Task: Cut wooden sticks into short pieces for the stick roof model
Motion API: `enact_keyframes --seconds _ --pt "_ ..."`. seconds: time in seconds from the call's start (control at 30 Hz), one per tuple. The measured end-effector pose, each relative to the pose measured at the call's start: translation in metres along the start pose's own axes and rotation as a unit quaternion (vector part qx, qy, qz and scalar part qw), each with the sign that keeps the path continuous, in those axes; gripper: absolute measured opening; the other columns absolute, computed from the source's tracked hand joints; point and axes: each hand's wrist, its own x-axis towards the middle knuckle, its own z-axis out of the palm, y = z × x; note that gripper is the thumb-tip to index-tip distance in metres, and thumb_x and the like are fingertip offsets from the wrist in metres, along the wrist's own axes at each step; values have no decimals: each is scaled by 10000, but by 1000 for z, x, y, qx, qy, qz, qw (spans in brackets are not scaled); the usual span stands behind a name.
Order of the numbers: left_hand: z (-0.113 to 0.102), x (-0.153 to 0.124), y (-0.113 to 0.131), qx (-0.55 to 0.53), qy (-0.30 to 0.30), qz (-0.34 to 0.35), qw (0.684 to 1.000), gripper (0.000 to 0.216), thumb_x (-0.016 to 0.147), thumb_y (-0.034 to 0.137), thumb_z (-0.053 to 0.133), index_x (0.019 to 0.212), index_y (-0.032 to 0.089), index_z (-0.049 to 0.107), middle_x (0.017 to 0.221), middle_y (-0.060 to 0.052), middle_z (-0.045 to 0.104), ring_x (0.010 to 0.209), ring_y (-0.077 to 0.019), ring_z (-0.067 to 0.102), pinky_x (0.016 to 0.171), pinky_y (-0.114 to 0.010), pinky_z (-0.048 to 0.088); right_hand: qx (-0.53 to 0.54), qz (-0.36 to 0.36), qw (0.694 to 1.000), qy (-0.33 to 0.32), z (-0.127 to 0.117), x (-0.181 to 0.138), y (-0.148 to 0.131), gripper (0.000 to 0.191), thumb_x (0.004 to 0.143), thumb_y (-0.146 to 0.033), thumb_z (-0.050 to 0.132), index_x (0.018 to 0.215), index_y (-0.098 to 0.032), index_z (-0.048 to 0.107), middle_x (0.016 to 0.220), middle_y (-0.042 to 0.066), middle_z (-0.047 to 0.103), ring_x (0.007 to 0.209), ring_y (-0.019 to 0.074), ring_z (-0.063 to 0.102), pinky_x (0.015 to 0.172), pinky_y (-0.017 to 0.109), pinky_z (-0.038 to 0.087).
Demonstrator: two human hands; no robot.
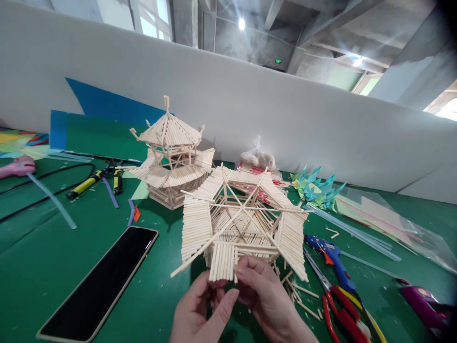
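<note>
A person's left hand (pixel 200 312) and right hand (pixel 266 297) pinch, fingers curled, the near edge of a hexagonal roof frame (pixel 241 224) of pale, thin wooden sticks above the green table (pixel 32 267). Behind the frame stands a tiered stick pavilion (pixel 169 159); left of it lies a glossy black phone (pixel 98 283); right, a blue glue gun (pixel 332 259).

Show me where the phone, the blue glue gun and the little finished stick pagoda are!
phone (pixel 102 281), head view, middle of its dark screen.
blue glue gun (pixel 333 257), head view, on its body.
stick pagoda (pixel 170 131), head view, on its top roof.
</note>
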Motion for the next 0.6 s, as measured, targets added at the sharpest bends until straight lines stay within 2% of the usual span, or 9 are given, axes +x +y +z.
enact_keyframes --seconds 0.13,0.3,0.47,0.6 --pt "2 2 2 10 -17 -2 1000 212 614 322 683 774 186 655 625 13 624 611 -146 578 587 -211 482 -2 -2 1000 -5 -1 2 0 238 613 -275 708 554 -142 519 469 -68 424 417 38 294 422 175 186" --pt "2 3 3 14 -18 9 1000 221 604 303 688 791 188 667 575 28 588 597 -152 579 563 -211 482 -15 -1 1000 -4 -1 2 -1 230 620 -294 704 573 -145 535 494 -65 441 413 39 290 454 190 260" --pt "6 3 9 0 -15 9 1000 193 598 276 697 771 196 673 586 27 616 585 -145 580 563 -204 481 -12 -4 1000 -4 0 2 -2 215 619 -276 709 575 -140 549 487 -67 438 404 35 286 425 182 211" --pt "8 3 12 -18 -13 6 1000 203 596 263 700 787 198 677 626 17 650 601 -148 586 602 -216 487 -14 3 1000 5 0 2 -1 240 590 -303 729 562 -150 547 481 -67 439 418 49 341 463 190 280"
